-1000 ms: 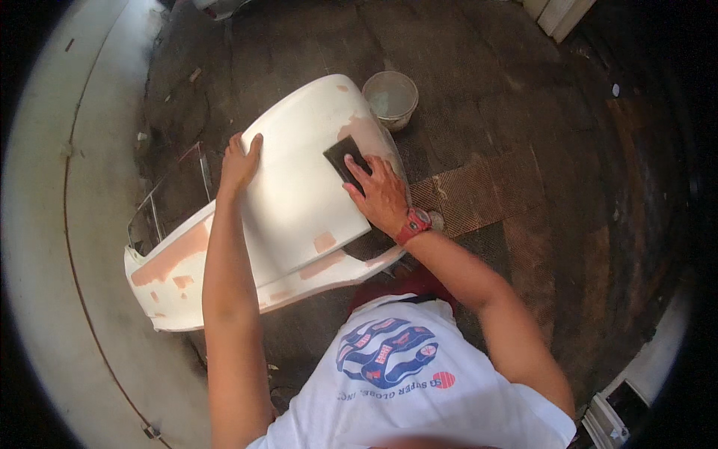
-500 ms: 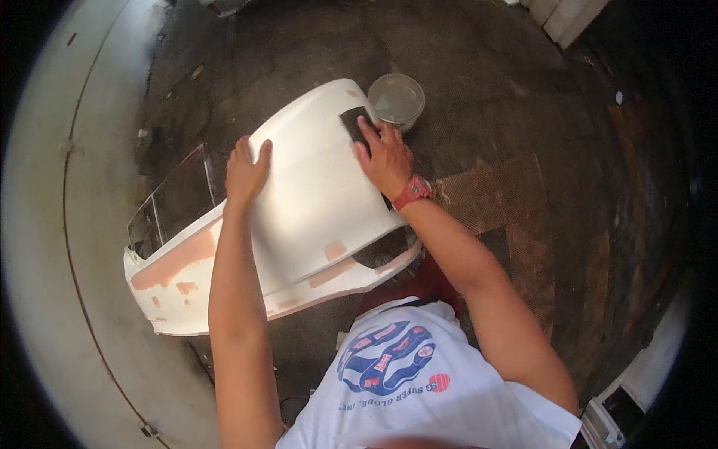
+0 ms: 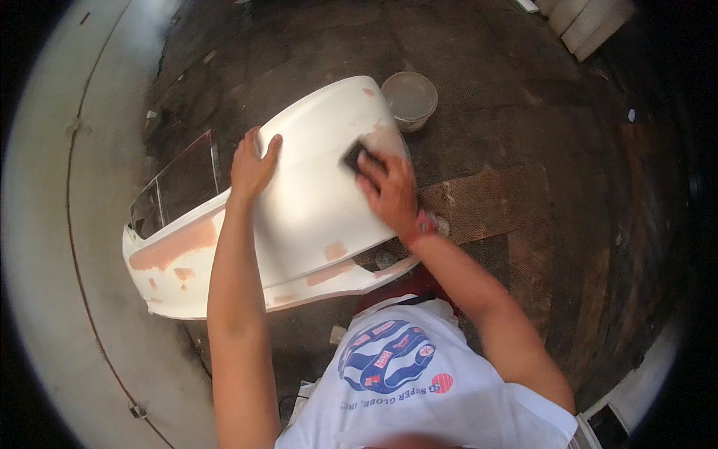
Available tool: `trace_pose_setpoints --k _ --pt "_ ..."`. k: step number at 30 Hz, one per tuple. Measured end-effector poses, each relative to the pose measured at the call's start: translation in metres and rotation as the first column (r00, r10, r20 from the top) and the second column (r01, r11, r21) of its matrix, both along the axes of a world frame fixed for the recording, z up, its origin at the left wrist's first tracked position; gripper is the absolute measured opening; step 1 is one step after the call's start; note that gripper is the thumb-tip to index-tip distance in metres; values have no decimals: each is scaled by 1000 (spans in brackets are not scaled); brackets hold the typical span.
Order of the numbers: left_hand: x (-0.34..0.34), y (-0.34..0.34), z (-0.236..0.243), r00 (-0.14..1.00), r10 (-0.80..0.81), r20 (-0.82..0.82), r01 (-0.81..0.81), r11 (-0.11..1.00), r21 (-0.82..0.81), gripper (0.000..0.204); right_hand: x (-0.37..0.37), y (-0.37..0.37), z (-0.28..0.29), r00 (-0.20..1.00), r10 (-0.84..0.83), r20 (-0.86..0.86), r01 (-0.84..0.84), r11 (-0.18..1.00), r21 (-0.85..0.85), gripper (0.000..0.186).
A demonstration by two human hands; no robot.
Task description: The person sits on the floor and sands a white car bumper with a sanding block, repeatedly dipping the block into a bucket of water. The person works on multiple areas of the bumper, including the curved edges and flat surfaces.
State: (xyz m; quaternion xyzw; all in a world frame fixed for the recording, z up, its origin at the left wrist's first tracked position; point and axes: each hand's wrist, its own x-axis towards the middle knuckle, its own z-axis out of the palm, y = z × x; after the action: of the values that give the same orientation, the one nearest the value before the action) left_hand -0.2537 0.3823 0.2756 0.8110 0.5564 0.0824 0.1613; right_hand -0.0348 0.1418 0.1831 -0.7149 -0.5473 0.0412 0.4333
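A white car bumper (image 3: 314,202) with pinkish filler patches lies slantwise before me. My left hand (image 3: 252,168) grips its upper left edge, the fingers along the rim and the thumb apart on the white face. Toward the bumper's right end, my right hand (image 3: 390,187) presses a dark piece of sandpaper (image 3: 353,157) against the surface. Motion blurs that hand and the sheet. Just above the sandpaper a pinkish patch (image 3: 385,140) shows on the bumper.
Beyond the bumper's right end stands a round bucket (image 3: 422,120) of cloudy liquid. A pale wall (image 3: 45,224) with a thin cable runs along the left. Dark, worn flooring (image 3: 508,112) spreads beyond, with a brown textured mat (image 3: 486,198) at the right.
My right hand has drawn the sandpaper back toward me, uncovering the pinkish patch near the bucket. The left hand keeps its place on the bumper's edge.
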Motion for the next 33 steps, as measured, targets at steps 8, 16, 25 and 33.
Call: trace_pose_setpoints --k 8,16,25,33 --pt "1 -4 -1 1000 26 -4 -26 1000 3 85 -15 -12 -6 1000 14 15 -14 1000 -1 60" --pt "-6 2 -5 999 -40 11 40 997 63 87 45 67 4 989 -139 -59 131 984 -120 56" --pt "8 6 5 999 -51 18 50 998 43 88 34 55 8 986 -155 60 159 986 -56 54" --pt "-4 4 -7 1000 -13 22 13 1000 17 90 -25 -26 0 995 69 68 -67 997 -32 60"
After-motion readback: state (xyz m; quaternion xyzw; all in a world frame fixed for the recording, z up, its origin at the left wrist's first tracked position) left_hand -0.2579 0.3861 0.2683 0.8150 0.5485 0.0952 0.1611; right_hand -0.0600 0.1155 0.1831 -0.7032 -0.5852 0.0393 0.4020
